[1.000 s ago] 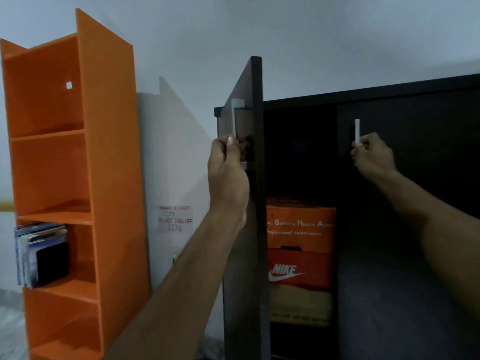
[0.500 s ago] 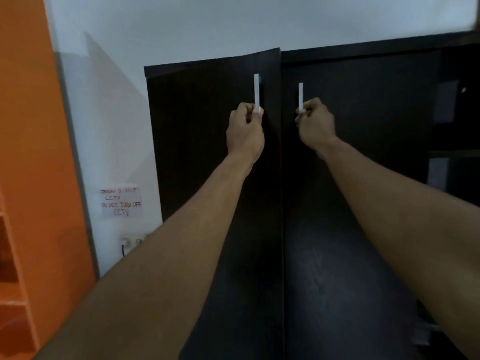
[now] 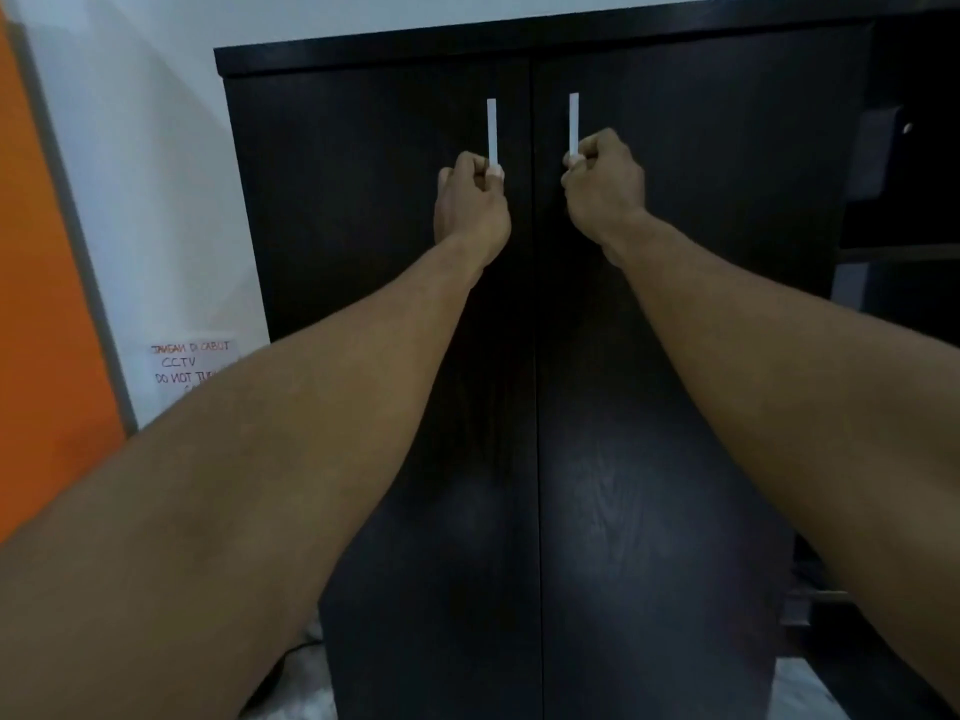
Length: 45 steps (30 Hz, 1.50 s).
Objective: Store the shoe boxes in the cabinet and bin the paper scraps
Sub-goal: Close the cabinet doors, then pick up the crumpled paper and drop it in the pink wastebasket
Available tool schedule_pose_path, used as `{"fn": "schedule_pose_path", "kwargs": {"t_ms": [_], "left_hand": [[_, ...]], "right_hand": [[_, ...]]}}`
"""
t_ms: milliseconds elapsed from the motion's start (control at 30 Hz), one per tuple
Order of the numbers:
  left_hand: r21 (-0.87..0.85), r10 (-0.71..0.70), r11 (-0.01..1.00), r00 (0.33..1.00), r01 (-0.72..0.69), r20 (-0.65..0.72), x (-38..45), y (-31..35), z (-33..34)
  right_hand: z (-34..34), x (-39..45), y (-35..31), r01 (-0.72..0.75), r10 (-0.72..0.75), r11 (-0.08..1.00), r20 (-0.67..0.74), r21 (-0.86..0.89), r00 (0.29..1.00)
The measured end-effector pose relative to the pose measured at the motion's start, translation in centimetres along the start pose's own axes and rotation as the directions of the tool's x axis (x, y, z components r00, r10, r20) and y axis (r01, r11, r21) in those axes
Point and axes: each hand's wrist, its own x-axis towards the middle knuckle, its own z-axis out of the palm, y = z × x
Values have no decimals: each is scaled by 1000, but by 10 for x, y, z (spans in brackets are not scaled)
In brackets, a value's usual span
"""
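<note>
The cabinet (image 3: 649,356) fills the view, dark, both doors flush with a thin seam between them. To its left stands an orange shelf (image 3: 41,304), and a CCTV notice (image 3: 189,368) is taped low on the wall. Each door carries a white handle: the left handle (image 3: 491,129) and the right handle (image 3: 573,122), set just either side of the seam.

My left hand (image 3: 472,205) is curled tight around the foot of its handle; my right hand (image 3: 602,184) is likewise clenched on the foot of the other.

No shoe boxes are visible; I judge them to be stored behind the doors. No paper scraps or bin are in view, so that part looks outstanding.

Risk: if I let go carelessly, or a box inside presses against a door, it could spring ajar. Pulling on release would reopen it.

Half a second ago the left door stood slightly proud of the right; a second ago it was wide open, with stacked boxes showing inside. Now both are shut.
</note>
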Motion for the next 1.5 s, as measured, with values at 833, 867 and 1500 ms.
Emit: {"fn": "schedule_pose_path", "kwargs": {"t_ms": [833, 867, 1500], "left_hand": [[20, 3, 1000, 862, -15, 507, -259, -214, 13], [29, -8, 1000, 846, -9, 534, -276, -228, 14], [432, -478, 878, 434, 208, 763, -535, -448, 25]], "right_hand": [[20, -317, 148, -433, 457, 869, 49, -240, 888], [21, -333, 159, -448, 479, 852, 61, -270, 875], [-64, -558, 326, -429, 749, 561, 215, -708, 626]]}}
